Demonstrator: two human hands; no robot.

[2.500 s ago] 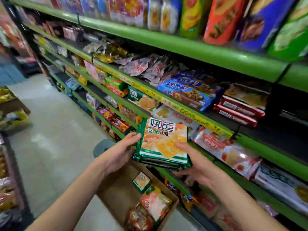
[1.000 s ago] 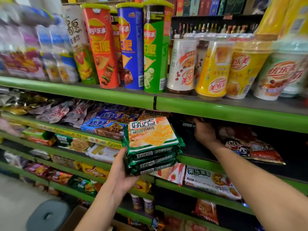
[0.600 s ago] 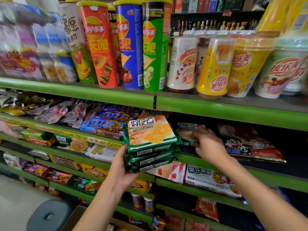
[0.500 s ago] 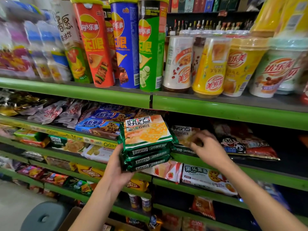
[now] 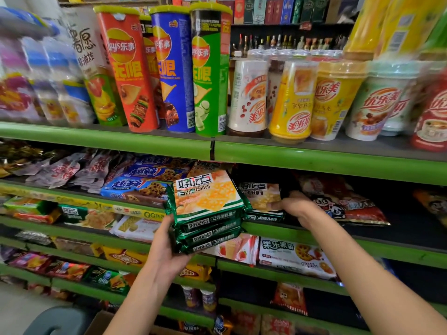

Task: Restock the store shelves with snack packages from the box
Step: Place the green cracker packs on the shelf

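Note:
My left hand (image 5: 167, 252) grips a stack of three green biscuit packs (image 5: 205, 209) from below, held level with the second shelf (image 5: 302, 234). To its right, one matching green pack (image 5: 262, 201) lies on that shelf at its front edge. My right hand (image 5: 298, 209) holds this pack by its right end, fingers curled onto it. A corner of the cardboard box (image 5: 96, 326) shows at the bottom edge.
Tall chip tubes (image 5: 174, 71) and drink cups (image 5: 292, 100) fill the top shelf above. Blue cookie packs (image 5: 137, 187) lie left of the stack, a red bag (image 5: 343, 204) to the right. More snack packs sit on lower shelves. A grey stool (image 5: 55, 321) stands bottom left.
I lifted the stack from over the box up to the second shelf. My right hand left the stack, reached deep into the shelf and drew a matching pack forward to the edge.

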